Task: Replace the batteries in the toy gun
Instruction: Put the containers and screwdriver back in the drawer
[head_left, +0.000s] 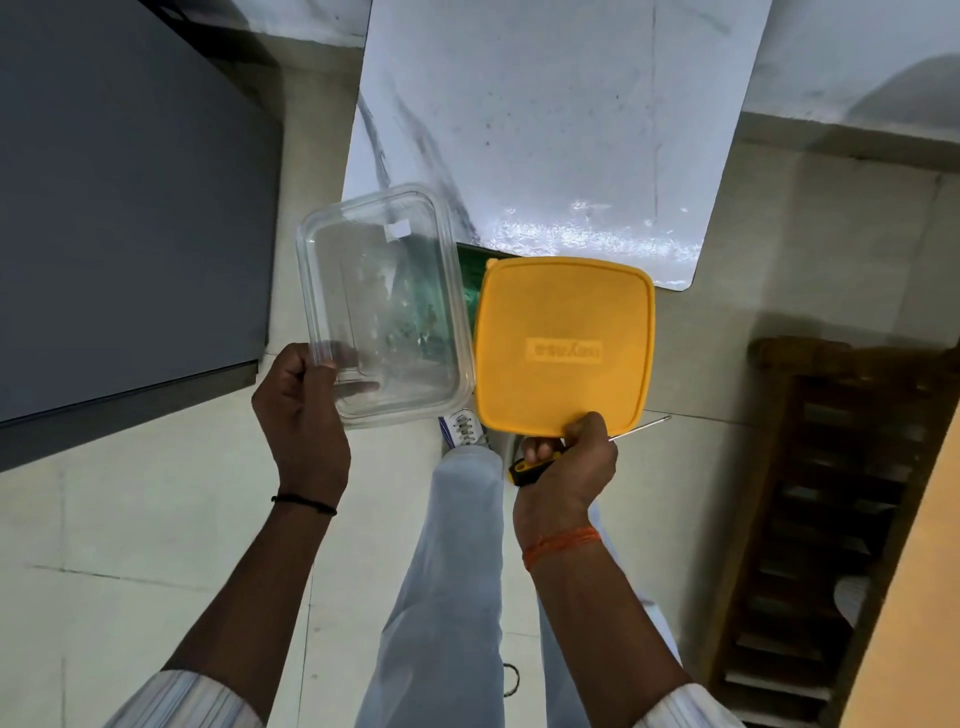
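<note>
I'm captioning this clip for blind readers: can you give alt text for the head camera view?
A standing person's left hand grips an empty clear plastic container, while the right hand holds its yellow lid together with a yellow-and-black screwdriver. Below are a tiled floor and a white table.

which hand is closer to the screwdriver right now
Right. The right hand grips the screwdriver itself, together with the edge of the yellow lid. The left hand is off to the side, holding the clear container.
</note>
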